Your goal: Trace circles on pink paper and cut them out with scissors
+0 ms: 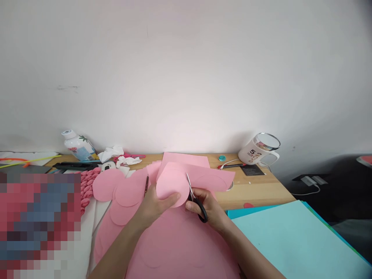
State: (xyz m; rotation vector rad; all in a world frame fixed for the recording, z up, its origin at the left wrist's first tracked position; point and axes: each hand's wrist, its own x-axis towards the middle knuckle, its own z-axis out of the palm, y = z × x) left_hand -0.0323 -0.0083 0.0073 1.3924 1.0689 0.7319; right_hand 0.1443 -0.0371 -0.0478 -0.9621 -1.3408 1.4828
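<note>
Pinched between thumb and fingers of my left hand [159, 203] is a sheet of pink paper [173, 184], its near part cut to a rounded edge. The rest of that sheet stretches right and carries a faint curved line. My right hand [207, 205] is closed round the black handles of a pair of scissors [200, 209]. The blades are parted and point up and away, at the right side of the rounded part. Beneath both hands lie large pink sheets [186, 248], and several pink paper circles [128, 192] overlap to the left.
A white mug [255, 151] stands at the back right, near a black card [252, 170]. Light blue sheets [276, 236] lie front right. At the back left are a white bottle [80, 146] and crumpled tissue [110, 153]. A dark pen [146, 186] rests beside my left hand.
</note>
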